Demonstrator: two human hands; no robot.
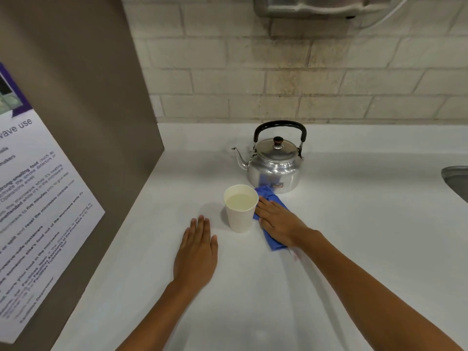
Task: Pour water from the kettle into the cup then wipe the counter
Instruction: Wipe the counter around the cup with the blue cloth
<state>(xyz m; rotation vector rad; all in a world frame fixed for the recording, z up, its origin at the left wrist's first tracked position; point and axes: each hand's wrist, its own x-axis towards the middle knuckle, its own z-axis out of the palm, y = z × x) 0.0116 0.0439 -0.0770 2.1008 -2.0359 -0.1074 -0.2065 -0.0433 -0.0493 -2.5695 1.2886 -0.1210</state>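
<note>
A shiny metal kettle (274, 165) with a black handle stands upright on the white counter (354, 224), spout pointing left. In front of it a white paper cup (240, 211) holds water nearly to the brim. My right hand (277, 222) lies flat on a blue cloth (269, 196), pressing it to the counter just right of the cup, fingertips touching the cup's side. The cloth shows beyond my fingers and below my palm. My left hand (196, 252) rests flat on the counter, fingers together, left of and nearer than the cup, holding nothing.
A brown cabinet side (88, 122) with a printed notice (33, 211) walls off the left. A brick wall (278, 79) runs behind the counter. A metal sink edge (455, 181) shows at the far right. A metal dispenser (316, 7) hangs on the wall above.
</note>
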